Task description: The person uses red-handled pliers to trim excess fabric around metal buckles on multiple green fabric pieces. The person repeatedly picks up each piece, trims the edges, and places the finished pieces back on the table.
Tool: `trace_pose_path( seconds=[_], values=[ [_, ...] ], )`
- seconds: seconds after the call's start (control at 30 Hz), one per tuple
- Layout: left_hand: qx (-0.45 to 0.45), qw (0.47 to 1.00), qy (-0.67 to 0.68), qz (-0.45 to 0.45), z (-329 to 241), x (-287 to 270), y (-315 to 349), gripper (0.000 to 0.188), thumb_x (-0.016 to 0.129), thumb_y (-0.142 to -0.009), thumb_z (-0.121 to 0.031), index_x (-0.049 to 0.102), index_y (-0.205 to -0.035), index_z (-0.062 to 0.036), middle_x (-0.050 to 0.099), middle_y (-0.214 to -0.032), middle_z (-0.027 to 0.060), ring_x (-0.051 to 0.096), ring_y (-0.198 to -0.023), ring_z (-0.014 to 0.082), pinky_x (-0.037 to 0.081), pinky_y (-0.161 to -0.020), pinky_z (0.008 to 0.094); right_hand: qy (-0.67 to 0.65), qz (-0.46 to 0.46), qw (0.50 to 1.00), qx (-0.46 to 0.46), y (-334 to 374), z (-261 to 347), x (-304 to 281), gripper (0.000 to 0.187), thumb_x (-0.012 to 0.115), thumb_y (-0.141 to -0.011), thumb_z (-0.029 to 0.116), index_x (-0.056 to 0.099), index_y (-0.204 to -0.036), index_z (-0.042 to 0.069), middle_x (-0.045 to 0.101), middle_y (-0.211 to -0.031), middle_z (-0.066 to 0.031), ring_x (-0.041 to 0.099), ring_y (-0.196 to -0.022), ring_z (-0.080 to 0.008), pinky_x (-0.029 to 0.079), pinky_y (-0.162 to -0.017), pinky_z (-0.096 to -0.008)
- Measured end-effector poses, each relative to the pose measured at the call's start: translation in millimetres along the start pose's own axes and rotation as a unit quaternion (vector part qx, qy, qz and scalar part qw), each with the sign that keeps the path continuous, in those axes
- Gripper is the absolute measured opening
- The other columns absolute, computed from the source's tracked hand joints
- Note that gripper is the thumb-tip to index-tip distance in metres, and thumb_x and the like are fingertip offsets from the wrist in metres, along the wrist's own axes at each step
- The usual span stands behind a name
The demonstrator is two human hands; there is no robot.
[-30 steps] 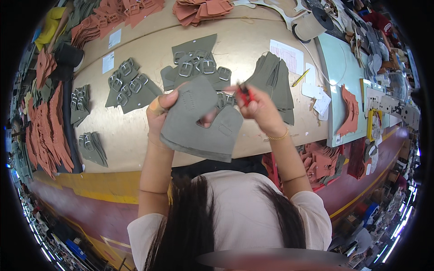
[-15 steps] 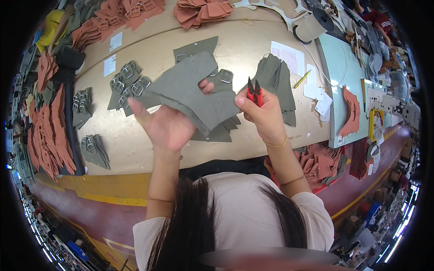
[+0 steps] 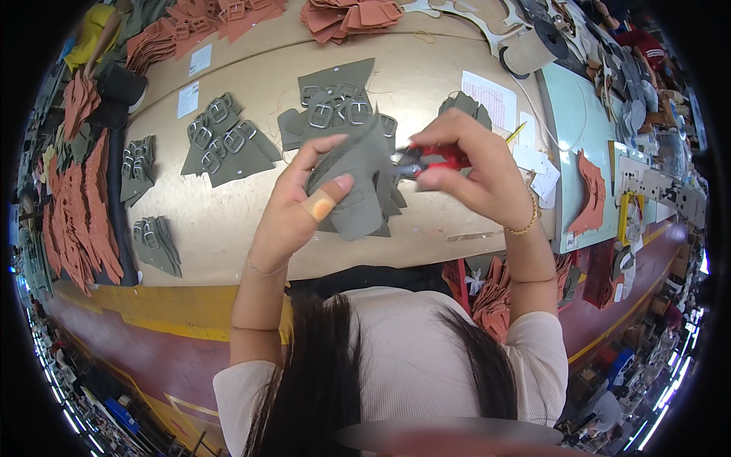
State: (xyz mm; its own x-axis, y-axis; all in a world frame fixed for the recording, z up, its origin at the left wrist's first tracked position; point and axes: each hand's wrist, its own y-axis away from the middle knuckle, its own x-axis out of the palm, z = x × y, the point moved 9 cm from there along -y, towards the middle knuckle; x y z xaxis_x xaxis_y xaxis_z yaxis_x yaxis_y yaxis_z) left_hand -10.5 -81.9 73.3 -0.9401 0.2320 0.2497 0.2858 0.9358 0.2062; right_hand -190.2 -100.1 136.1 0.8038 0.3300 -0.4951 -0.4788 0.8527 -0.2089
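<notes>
My left hand [image 3: 283, 212], with a plaster on its thumb, grips a folded grey-green shoe upper piece [image 3: 358, 202] between thumb and fingers above the table. Close to the right edge of that piece, my right hand [image 3: 481, 171] is closed round red-handled thread snips [image 3: 448, 158]. Their dark tips point left, blurred, and I cannot tell whether they touch the piece. Behind the piece lies a stack of grey-green parts with metal buckles [image 3: 321, 114], partly hidden. More flat grey-green pieces [image 3: 466, 107] show beyond my right hand.
Buckled grey-green bundles [image 3: 221, 141] lie on the tan table [image 3: 228, 228] at left. Orange-brown pieces [image 3: 350, 19] are heaped at the far side. A thread spool [image 3: 529, 49], printed sheet [image 3: 487, 95] and yellow pen [image 3: 516, 133] are at right. A person in yellow [image 3: 95, 34] stands far left.
The shoe upper piece has been turned and folded upright, and my left hand has closed on it. My right hand has swung the snips from pointing up to pointing left at the piece.
</notes>
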Motion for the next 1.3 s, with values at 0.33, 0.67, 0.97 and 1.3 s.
trace_pose_path(
  seconds=[0.33,0.67,0.97,1.3],
  values=[
    [0.017,0.997,-0.054,0.045,-21,3,7,0.019,0.059,-0.091,-0.005,0.061,-0.109,0.0002,0.06,-0.102,0.0031,0.055,-0.094,0.0083,0.046,-0.083,0.0236,0.041,0.02,0.995,-0.09,2,14,19,0.032,0.084,-0.068,0.012,0.07,-0.094,0.001,0.059,-0.085,-0.0077,0.063,-0.078,-0.0189,0.052,-0.065,-0.0281],
    [-0.019,0.992,-0.073,0.096,-21,13,2,0.022,0.058,-0.09,-0.004,0.06,-0.111,0.0017,0.062,-0.099,0.003,0.057,-0.083,0.0053,0.047,-0.071,0.0198,0.042,0.046,0.994,-0.084,2,13,27,0.027,0.082,-0.071,0.018,0.07,-0.091,0.004,0.059,-0.084,-0.007,0.062,-0.074,-0.0197,0.05,-0.063,-0.0289],
    [-0.055,0.984,-0.125,0.116,-18,11,-4,0.023,0.06,-0.088,-0.003,0.061,-0.11,0.0008,0.063,-0.095,0.0012,0.056,-0.078,0.0031,0.046,-0.066,0.0189,0.007,0.043,0.997,-0.062,3,2,31,0.023,0.079,-0.074,0.019,0.07,-0.091,0.007,0.058,-0.082,-0.005,0.061,-0.07,-0.0201,0.049,-0.062,-0.0307],
    [-0.104,0.875,-0.472,-0.023,5,-78,10,0.031,0.056,-0.087,-0.001,0.064,-0.118,-0.0047,0.068,-0.101,0.012,0.063,-0.089,0.0202,0.049,-0.084,0.0304,-0.066,-0.11,0.991,0.024,17,-40,9,0.028,0.082,-0.071,0.01,0.068,-0.093,0.0,0.06,-0.088,-0.0072,0.058,-0.08,-0.016,0.047,-0.071,-0.025]
  ],
)
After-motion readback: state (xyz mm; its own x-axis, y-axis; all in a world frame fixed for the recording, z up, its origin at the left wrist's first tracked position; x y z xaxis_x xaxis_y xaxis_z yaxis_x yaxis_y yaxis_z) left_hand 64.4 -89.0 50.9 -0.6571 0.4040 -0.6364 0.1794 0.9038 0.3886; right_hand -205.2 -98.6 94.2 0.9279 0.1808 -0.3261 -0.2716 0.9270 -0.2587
